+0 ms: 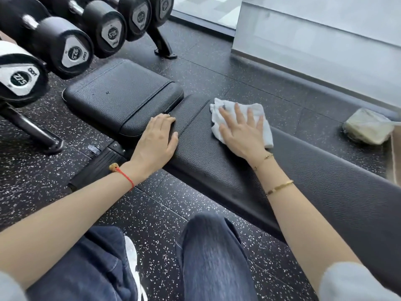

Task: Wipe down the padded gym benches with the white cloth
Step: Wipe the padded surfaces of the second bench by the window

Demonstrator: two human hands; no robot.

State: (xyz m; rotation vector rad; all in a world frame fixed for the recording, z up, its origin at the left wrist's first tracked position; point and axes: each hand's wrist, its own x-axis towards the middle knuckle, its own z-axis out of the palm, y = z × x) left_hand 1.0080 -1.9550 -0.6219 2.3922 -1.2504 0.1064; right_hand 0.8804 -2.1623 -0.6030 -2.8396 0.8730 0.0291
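Pressing flat, right hand [243, 131] spreads crumpled white cloth [238, 118] on pebbled bench [227, 170]; left hand [156, 140] rests, seemingly relaxed.

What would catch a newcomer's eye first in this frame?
The white cloth stands out most, pressed flat under the right hand on the long black bench pad. The left hand rests at that pad's end beside the seat pad, with racked dumbbells upper left.
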